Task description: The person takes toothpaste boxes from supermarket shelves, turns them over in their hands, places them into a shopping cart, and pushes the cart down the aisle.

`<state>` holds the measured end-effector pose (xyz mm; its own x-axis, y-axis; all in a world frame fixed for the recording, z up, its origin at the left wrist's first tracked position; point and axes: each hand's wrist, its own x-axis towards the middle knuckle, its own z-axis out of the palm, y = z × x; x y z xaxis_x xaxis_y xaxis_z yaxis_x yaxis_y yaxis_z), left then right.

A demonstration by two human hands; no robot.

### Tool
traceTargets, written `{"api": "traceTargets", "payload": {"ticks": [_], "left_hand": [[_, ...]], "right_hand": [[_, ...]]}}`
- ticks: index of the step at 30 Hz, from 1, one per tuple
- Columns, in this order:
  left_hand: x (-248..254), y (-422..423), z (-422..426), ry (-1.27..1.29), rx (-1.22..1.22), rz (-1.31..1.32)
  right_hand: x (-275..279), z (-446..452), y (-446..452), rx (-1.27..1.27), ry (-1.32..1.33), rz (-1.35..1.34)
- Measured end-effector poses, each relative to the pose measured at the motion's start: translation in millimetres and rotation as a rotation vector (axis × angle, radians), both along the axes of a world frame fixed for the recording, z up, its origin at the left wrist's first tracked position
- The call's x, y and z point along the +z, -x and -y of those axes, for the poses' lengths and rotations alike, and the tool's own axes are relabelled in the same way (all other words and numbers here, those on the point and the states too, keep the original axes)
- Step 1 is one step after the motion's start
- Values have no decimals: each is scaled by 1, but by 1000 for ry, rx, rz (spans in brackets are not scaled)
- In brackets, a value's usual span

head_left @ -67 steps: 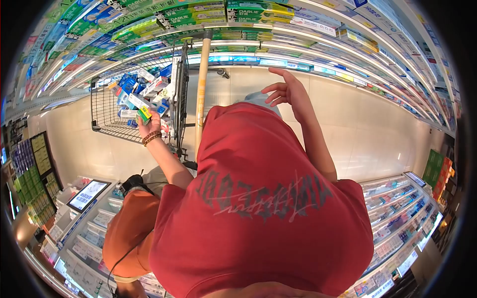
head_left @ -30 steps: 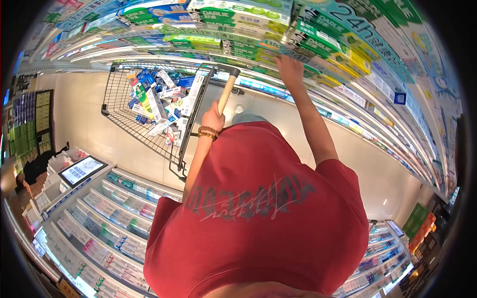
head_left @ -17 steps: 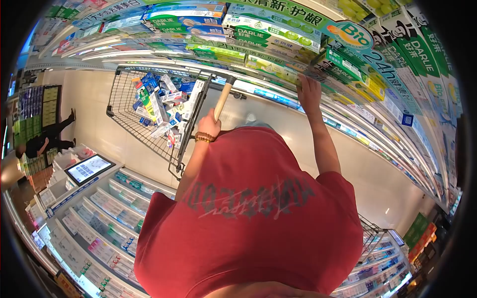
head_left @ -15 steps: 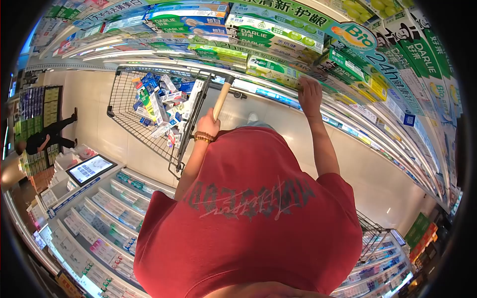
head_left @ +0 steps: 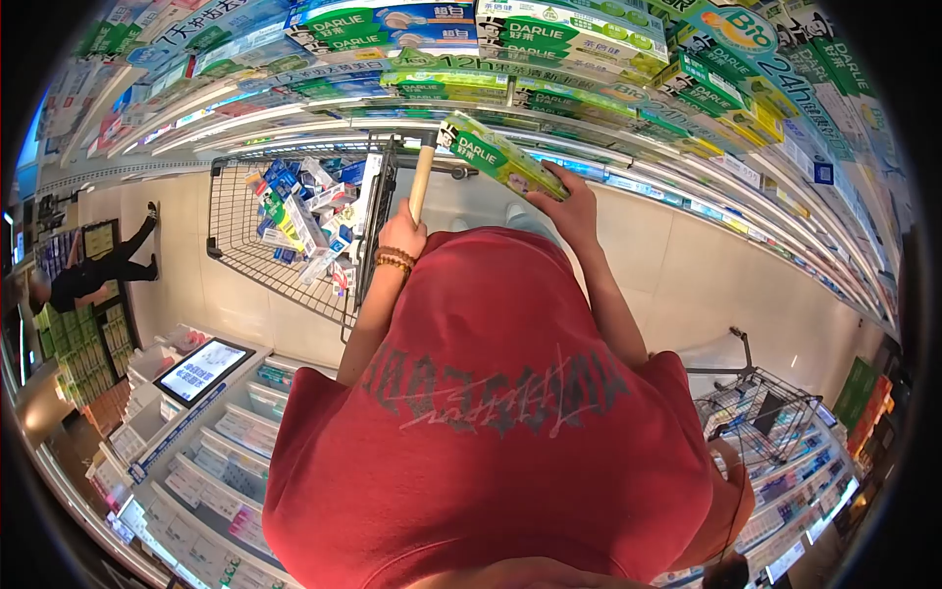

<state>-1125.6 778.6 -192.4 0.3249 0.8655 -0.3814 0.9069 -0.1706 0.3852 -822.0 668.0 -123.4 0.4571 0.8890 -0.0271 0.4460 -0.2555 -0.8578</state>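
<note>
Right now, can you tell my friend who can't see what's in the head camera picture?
A red-shirted person holds a green DARLIE box in the right hand; the left hand grips the handle of a shopping cart. Small boxes are piled inside, and shelves of packages curve across the top.

Open room lies over the floor (head_left: 706, 280) at centre right of the frame, with the shelves (head_left: 677, 191) bounding it above and a cart (head_left: 758, 401) at lower right. At upper centre, the box (head_left: 498, 157) stretches from the right hand (head_left: 571, 208) nearly to the handle (head_left: 421, 185), blocking a straight reach between them. At left, the basket's (head_left: 228, 218) wire sides bar a sideways pass, but its top is open over the pile (head_left: 306, 214).
</note>
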Motion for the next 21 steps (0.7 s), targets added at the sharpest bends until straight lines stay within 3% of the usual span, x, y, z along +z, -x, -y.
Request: {"api": "traceTargets", "payload": {"ticks": [3,6,8,9,11,12,14,15,17,18,19,20,21], "left_hand": [[20,10,-6,-41,-73,-93],[22,20,-20,-501,-189,284],[38,11,-38,-381,-113,586],[45,5,-46,-183,-59,740],[-5,1,-76,197,-100,1051],[-24,-1,-81,408,-123,1226],[-21,-22,-64,647,98,1685],[16,-25,-54,606,316,1596],[-54,-5,-81,315,-26,1415],[-3,4,-71,-60,-168,1127],[11,17,-73,-174,-201,963],[20,29,-77,-149,-216,898],[20,34,-77,53,-136,1056]], "right_hand": [[9,1,26,-99,93,-299],[15,8,41,-191,-26,-590],[27,8,47,-172,-160,-509],[31,11,49,-147,-183,-509],[31,19,52,-102,-176,-511],[32,22,56,-127,-188,-618],[34,24,63,-175,-224,-826],[32,27,61,-158,-216,-805],[44,27,60,-122,-147,-711],[48,29,60,-110,-103,-673],[54,30,63,-71,-68,-646],[54,30,64,-39,-77,-692],[57,30,68,-24,-50,-713]]}}
